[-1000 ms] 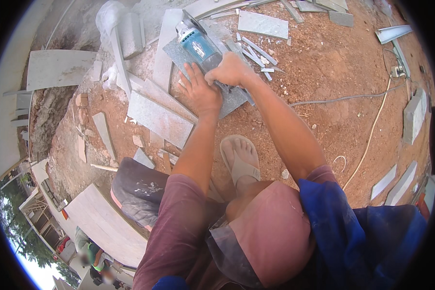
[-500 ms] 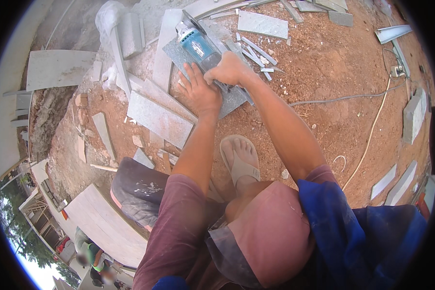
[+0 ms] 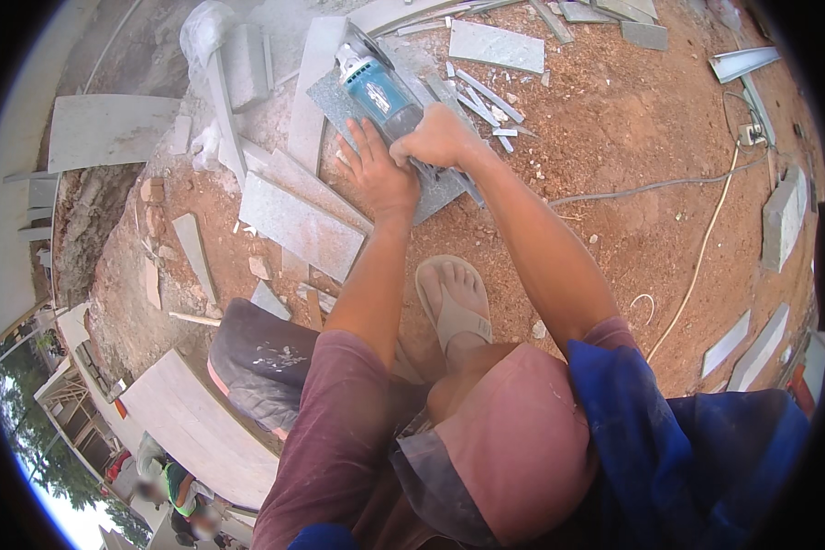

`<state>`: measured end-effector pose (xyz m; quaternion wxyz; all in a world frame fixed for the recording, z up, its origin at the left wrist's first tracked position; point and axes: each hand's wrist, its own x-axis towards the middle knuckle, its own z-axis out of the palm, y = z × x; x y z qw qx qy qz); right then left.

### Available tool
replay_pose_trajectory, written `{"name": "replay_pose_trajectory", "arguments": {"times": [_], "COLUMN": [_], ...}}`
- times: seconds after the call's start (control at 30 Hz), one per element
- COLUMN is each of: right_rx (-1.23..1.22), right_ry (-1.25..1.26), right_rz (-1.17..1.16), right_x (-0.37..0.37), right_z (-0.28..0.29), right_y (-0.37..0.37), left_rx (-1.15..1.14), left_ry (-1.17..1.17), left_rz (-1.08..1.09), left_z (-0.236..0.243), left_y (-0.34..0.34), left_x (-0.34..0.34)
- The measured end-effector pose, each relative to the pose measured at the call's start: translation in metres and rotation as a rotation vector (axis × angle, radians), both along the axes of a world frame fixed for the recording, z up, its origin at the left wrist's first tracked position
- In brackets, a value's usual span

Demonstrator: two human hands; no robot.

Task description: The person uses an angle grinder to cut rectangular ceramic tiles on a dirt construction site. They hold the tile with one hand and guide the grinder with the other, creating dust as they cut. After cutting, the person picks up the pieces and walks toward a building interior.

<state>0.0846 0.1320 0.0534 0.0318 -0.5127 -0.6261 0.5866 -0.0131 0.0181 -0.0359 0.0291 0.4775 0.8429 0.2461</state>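
Observation:
A teal angle grinder (image 3: 376, 90), its metal head and guard toward the far end, rests along a grey speckled slab (image 3: 440, 200). My right hand (image 3: 435, 137) is closed round the grinder's dark rear handle. Just left of the tool, my left hand (image 3: 376, 170) lies on the slab with its fingers spread, partly against the tool's side. Narrow offcuts (image 3: 486, 96) are scattered beside the slab, and more pale slabs (image 3: 300, 225) overlap to its left. Haze or dust hangs around the upper left. My sandalled foot (image 3: 454, 302) is below my hands.
Cables (image 3: 632, 191) run over the red dirt to a socket strip (image 3: 750, 134) on the right. Stone pieces (image 3: 779, 225) and a metal channel (image 3: 742, 62) lie toward that side. A large board (image 3: 192, 412) is at lower left, with another person (image 3: 181, 495) bent over behind it.

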Motion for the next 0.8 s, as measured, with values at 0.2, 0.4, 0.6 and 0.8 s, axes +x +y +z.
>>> {"name": "replay_pose_trajectory", "arguments": {"times": [0.2,0.4,0.6,0.8], "right_rx": [0.009,0.012,0.034,0.016], "right_ry": [-0.014,-0.038,-0.041,-0.021], "right_rz": [-0.009,0.001,-0.013,-0.003], "right_x": [-0.004,0.000,0.005,0.007], "right_z": [-0.005,0.005,0.014,0.012], "right_y": [0.004,0.001,-0.005,-0.007], "left_rx": [0.000,0.015,0.032,0.015], "left_ry": [0.010,0.005,0.024,0.024], "left_rz": [0.006,0.000,-0.041,-0.043], "left_z": [0.000,0.002,-0.001,0.000], "left_y": [0.001,0.001,-0.001,-0.002], "left_x": [0.000,0.001,-0.002,-0.002]}}
